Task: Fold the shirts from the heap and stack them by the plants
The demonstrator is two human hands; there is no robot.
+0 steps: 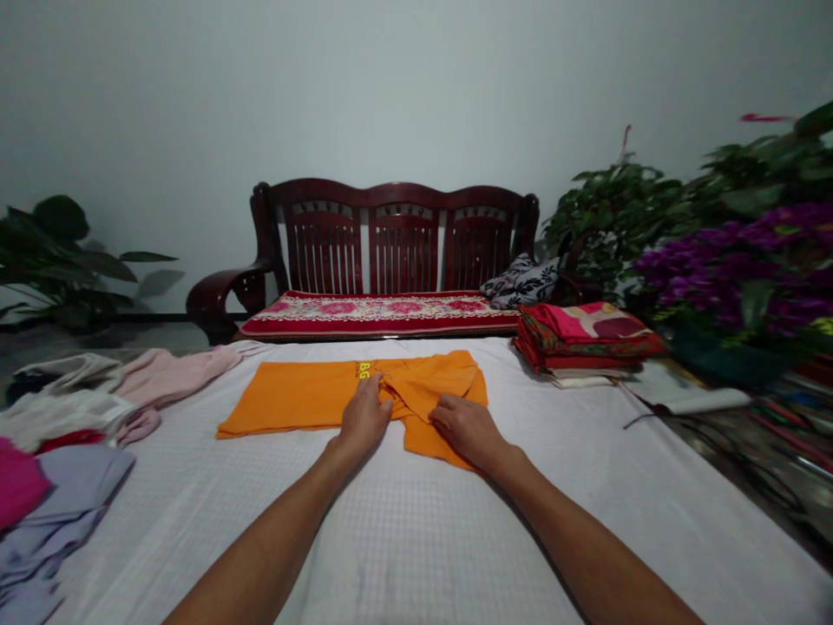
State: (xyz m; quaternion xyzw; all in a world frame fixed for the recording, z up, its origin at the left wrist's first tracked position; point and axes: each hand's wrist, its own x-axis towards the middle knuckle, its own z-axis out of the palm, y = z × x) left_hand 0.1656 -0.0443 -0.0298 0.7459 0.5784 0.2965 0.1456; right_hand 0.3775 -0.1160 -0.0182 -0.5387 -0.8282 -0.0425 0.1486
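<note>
A person's two bare hands reach forward over a bench (416, 538) spread with a pale, faintly checked white cloth. Between them lies an orange garment (292, 395), centred on the cloth toward its far side. Its left part is flat and folded into a long strip; its right part is bunched and creased, with a flap hanging toward the person. Yellow letters, including "BG", show near the middle.

The left hand (365, 412) pinches a fold of the fabric between thumb and fingers, just beside the lettering. The right hand (465, 427) has its fingers curled around the cloth of the bunched part, the wrist lying over the near flap.

At the left edge is a loose heap of clothes: a pale pink garment (175, 378), whitish pieces (58, 418), a magenta item (19, 486) and a rumpled lavender one (71, 495). At the far right sits a neat stack of folded fabric (579, 338), mostly red and bright pink.

Beyond stands a dark wooden settee (403, 234) with a red floral cover (383, 314) and a leaf-patterned cushion (524, 282). Leafy plants (65, 260) and purple flowers (735, 260) flank the scene.
</note>
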